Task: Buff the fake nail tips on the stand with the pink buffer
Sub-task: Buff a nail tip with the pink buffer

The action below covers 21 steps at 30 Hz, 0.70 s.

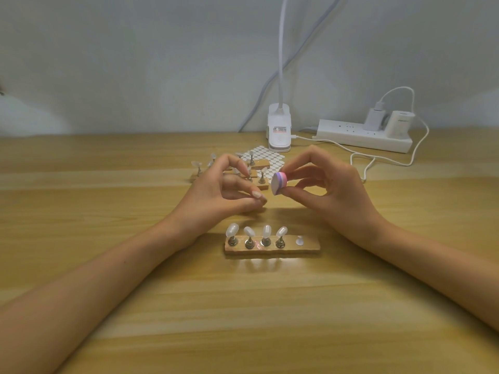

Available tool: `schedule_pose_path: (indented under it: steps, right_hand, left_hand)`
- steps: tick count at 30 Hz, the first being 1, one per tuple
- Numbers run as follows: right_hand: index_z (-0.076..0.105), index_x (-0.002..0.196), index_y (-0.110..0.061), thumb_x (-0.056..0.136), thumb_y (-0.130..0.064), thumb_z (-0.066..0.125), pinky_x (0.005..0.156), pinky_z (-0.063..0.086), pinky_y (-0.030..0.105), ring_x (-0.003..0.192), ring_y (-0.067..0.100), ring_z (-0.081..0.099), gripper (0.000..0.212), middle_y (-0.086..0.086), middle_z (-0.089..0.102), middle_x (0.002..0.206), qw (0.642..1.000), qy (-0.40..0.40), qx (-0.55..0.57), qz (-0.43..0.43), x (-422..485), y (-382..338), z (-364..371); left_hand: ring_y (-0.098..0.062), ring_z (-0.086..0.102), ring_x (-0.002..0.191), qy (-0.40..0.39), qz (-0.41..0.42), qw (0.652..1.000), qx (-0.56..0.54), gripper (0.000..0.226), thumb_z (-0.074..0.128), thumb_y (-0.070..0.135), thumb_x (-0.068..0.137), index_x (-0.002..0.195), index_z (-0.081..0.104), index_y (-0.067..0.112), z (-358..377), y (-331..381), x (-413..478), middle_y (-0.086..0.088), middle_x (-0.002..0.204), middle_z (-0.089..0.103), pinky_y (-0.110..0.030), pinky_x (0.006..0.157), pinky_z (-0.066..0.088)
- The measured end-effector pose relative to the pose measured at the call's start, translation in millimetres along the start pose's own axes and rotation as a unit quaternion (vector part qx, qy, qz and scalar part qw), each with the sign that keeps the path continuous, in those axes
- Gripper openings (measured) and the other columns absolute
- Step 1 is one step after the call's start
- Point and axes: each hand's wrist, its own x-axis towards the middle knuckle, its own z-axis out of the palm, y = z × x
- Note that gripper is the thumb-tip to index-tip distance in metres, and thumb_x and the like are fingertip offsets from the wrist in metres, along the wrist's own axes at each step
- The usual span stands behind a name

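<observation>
Pink buffer (279, 183) in pinch of right hand (332, 184); left hand (216, 193), hold unclear; four nail tips (266, 230) on stand (310, 245)

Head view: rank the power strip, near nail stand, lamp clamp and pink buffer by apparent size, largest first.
Largest: power strip and near nail stand, alike in length, so unranked; the strip lies farther off.
Then: lamp clamp.
Smallest: pink buffer.

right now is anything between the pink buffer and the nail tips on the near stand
Partly: fingers of the left hand sit between the pink buffer and the leftmost nail tips on the stand; the others look clear.
</observation>
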Motion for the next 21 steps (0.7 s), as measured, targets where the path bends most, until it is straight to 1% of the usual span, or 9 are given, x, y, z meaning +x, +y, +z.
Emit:
schedule_pose_path:
  steps: [2, 6, 9, 12, 14, 16, 18, 19, 21]
  right_hand:
    - [0.063, 0.099, -0.004, 0.081, -0.033, 0.071, 0.076, 0.06, 0.028, 0.092, 0.011, 0.072, 0.035, 0.0, 0.072, 0.098, 1.0, 0.0, -0.003, 0.001, 0.0, -0.4, -0.1]
    - [0.064, 0.1, -0.005, 0.085, -0.03, 0.071, 0.075, 0.06, 0.033, 0.095, 0.015, 0.071, 0.029, -0.004, 0.071, 0.097, 1.0, -0.01, -0.003, 0.009, 0.3, 0.0, -0.3]
    - [0.064, 0.099, -0.008, 0.087, -0.025, 0.072, 0.074, 0.059, 0.036, 0.095, 0.016, 0.071, 0.022, -0.009, 0.071, 0.095, 1.0, -0.022, -0.011, 0.015, 1.0, 1.3, -0.9]
    - [0.066, 0.099, -0.01, 0.089, -0.025, 0.071, 0.074, 0.059, 0.037, 0.095, 0.015, 0.071, 0.019, -0.01, 0.071, 0.095, 0.999, -0.027, -0.022, 0.01, 1.1, 2.6, -1.3]
    - [0.067, 0.097, -0.01, 0.09, -0.022, 0.072, 0.073, 0.058, 0.036, 0.093, 0.017, 0.069, 0.015, -0.008, 0.071, 0.095, 0.999, -0.022, -0.036, -0.015, 1.7, 2.7, -0.2]
    - [0.069, 0.095, -0.008, 0.09, -0.016, 0.073, 0.072, 0.055, 0.031, 0.089, 0.017, 0.067, 0.01, -0.003, 0.07, 0.093, 0.994, -0.033, -0.079, -0.062, 1.7, 3.9, 2.5]
    - [0.071, 0.093, -0.009, 0.089, -0.013, 0.074, 0.073, 0.05, 0.024, 0.086, 0.015, 0.062, 0.006, 0.002, 0.068, 0.092, 0.986, -0.066, -0.123, -0.092, 1.2, 6.5, 4.8]
    - [0.072, 0.093, -0.009, 0.089, -0.013, 0.074, 0.074, 0.047, 0.022, 0.085, 0.013, 0.061, 0.006, 0.002, 0.067, 0.091, 0.984, -0.075, -0.132, -0.089, 1.4, 7.6, 5.1]
    - [0.073, 0.092, -0.01, 0.089, -0.016, 0.074, 0.074, 0.047, 0.023, 0.084, 0.012, 0.061, 0.007, 0.001, 0.067, 0.09, 0.987, -0.061, -0.128, -0.071, 2.2, 7.9, 4.3]
  left_hand:
    - [-0.023, 0.075, 0.094, 0.0, 0.003, 1.0, -0.008, 0.052, 0.082, 0.019, 0.071, 0.111, 0.048, 0.014, -0.4, 1.0, -0.8, -0.007, 0.088, 0.076, -0.039, 0.09, 0.059]
    - [-0.018, 0.074, 0.097, -0.01, 0.028, 1.0, 0.011, 0.048, 0.076, 0.004, 0.084, 0.123, 0.051, 0.018, 0.0, 1.0, -0.8, -0.002, 0.086, 0.076, -0.03, 0.082, 0.06]
    - [-0.017, 0.074, 0.096, -0.007, 0.039, 0.999, 0.024, 0.055, 0.074, -0.003, 0.084, 0.129, 0.051, 0.019, 0.2, 0.8, -1.1, -0.003, 0.086, 0.076, -0.03, 0.079, 0.06]
    - [-0.017, 0.075, 0.088, 0.005, 0.039, 0.998, 0.053, 0.062, 0.08, 0.0, 0.079, 0.129, 0.051, 0.022, 0.1, 1.8, -1.1, -0.004, 0.088, 0.077, -0.03, 0.072, 0.059]
    - [-0.018, 0.075, 0.082, 0.01, 0.038, 0.997, 0.06, 0.063, 0.082, 0.003, 0.077, 0.129, 0.051, 0.022, 1.0, 1.1, -0.8, -0.004, 0.086, 0.077, -0.028, 0.069, 0.059]
    - [-0.019, 0.076, 0.081, 0.009, 0.041, 0.997, 0.064, 0.064, 0.083, 0.003, 0.076, 0.128, 0.051, 0.022, 2.0, 0.0, -0.9, -0.004, 0.085, 0.077, -0.028, 0.071, 0.059]
    - [-0.019, 0.076, 0.081, 0.007, 0.045, 0.997, 0.062, 0.063, 0.083, 0.002, 0.076, 0.127, 0.051, 0.021, 2.2, -1.1, -1.1, -0.004, 0.084, 0.077, -0.029, 0.075, 0.06]
    - [-0.019, 0.076, 0.081, 0.007, 0.045, 0.997, 0.062, 0.062, 0.083, 0.002, 0.076, 0.125, 0.052, 0.021, 2.0, -1.5, -0.9, -0.004, 0.084, 0.077, -0.029, 0.076, 0.061]
    - [-0.018, 0.075, 0.079, 0.008, 0.039, 0.997, 0.068, 0.059, 0.084, 0.002, 0.075, 0.121, 0.052, 0.021, 1.6, -1.3, -0.4, -0.003, 0.083, 0.077, -0.027, 0.072, 0.06]
